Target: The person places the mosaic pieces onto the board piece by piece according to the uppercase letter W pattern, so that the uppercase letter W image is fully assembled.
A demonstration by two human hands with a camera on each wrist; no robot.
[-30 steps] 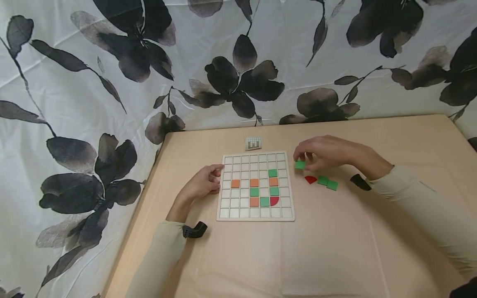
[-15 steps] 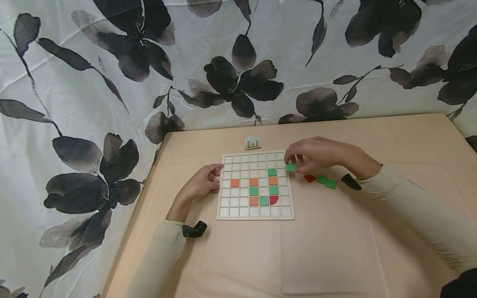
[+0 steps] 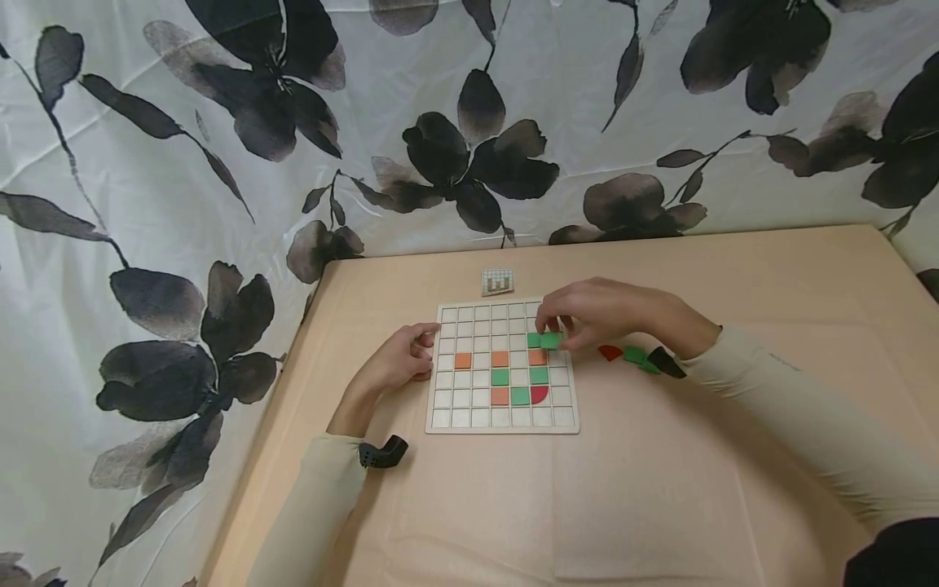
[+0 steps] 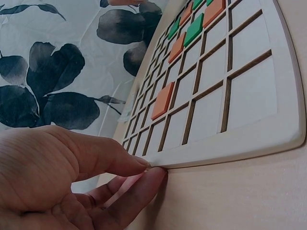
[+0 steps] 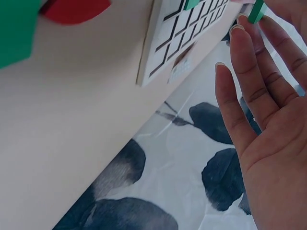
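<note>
My right hand pinches a green square tile between thumb and fingertips, over the right part of the white grid board. In the right wrist view that tile stands out at the fingertips, and the little finger is extended. Left of it in the head view, another green tile lies on the board, above an orange tile. More orange and green squares and a red quarter-round tile fill cells below. My left hand holds the board's left edge, thumb and fingertip right at the rim.
Right of the board lie a red piece and loose green tiles, partly hidden by the right wrist's black camera. A small pattern card lies behind the board. A floral curtain hangs along the table's far and left sides.
My right hand has moved left from beside the board, carrying the green tile over the grid, next to the other green tile. My left hand has stayed at the board's edge.
</note>
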